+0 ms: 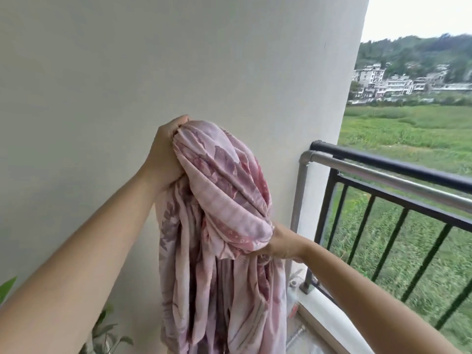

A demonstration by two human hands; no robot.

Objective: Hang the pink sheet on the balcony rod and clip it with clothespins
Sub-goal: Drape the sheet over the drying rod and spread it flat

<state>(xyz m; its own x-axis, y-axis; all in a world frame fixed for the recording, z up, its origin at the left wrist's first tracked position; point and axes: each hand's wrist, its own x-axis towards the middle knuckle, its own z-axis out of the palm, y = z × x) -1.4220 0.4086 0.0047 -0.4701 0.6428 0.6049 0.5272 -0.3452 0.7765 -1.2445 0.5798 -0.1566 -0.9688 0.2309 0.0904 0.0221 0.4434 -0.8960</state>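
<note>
In the head view, a pink cotton sheet [219, 190] printed with mauve leaf shapes is held up in the air in front of a plain white wall [102, 72]. The sheet is gathered into a thick bundle. Its long axis runs nearly upright, with the rounded top near the middle of the view and the loose folds hanging straight down past the lower edge.

The left hand [166, 154] is closed round the gathered top of the bundle, fingers curled into the cloth. The right hand [283, 245] is lower and to the right, gripping a folded roll of the same sheet; its fingers are mostly hidden under the fabric.

A round silver metal rod [383, 176] is seen to the right of the sheet, running from an elbow joint beside the wall out towards the right edge. The sheet is not laid over it. Just behind the rod, a black metal balcony railing [383, 159] with upright bars is fixed along the ledge.

Green plant leaves [107, 333] are visible at the lower left, against the wall. Beyond the railing, a grassy green field [408, 129] and pale buildings [398, 84] below a wooded hill are seen.
</note>
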